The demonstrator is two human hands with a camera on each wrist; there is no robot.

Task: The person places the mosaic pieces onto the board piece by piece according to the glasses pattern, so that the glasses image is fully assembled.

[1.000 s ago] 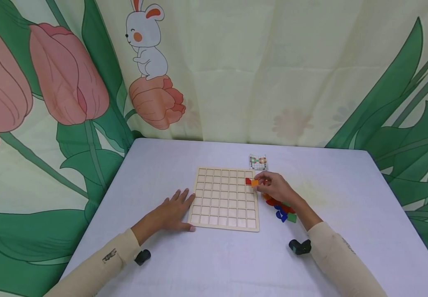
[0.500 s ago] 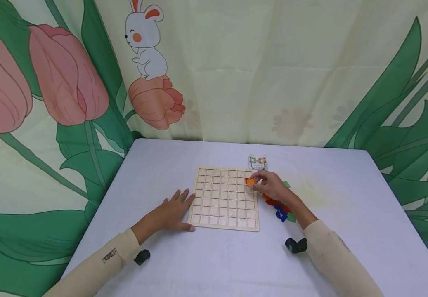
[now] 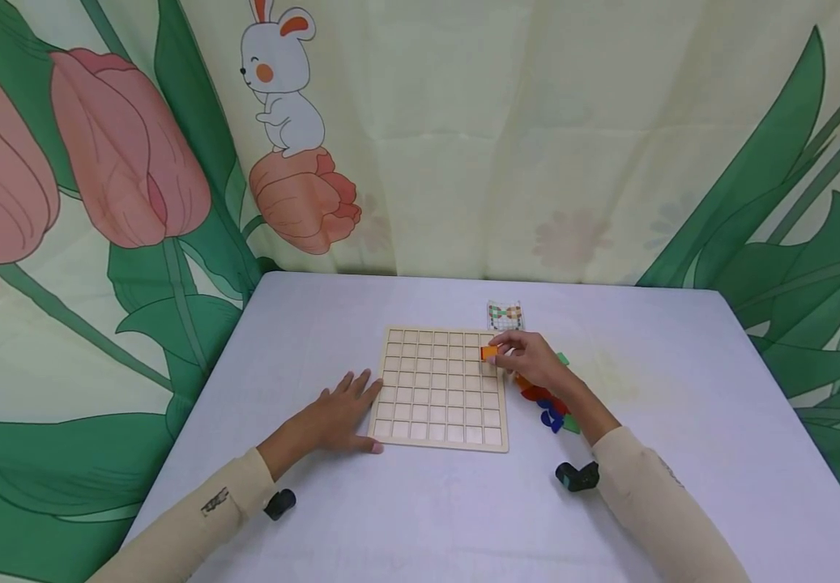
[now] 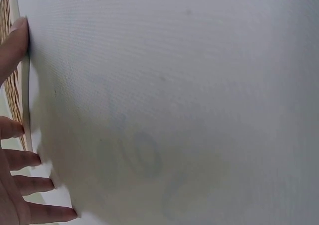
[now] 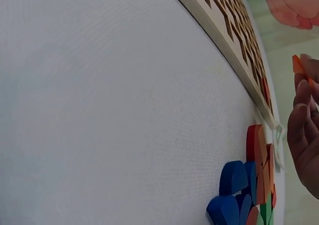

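My right hand pinches a small orange block between thumb and fingers, close over the right-hand column of a wooden grid board. Just left of the orange block, a sliver of a red block shows in the board's second row from the back; the rest is covered. In the right wrist view the orange block stands above the board's surface. My left hand lies with its fingers spread at the board's left edge, and the left wrist view has the thumb against that rim.
Right of the board lies a pile of coloured blocks: blue, red, orange and green. A small pattern card sits behind the board's far right corner. Black wrist cameras hang at the left cuff and the right cuff.
My right hand has shifted left with the orange block, from the board's right edge to over the red block, which is now mostly covered. The left hand has kept still.
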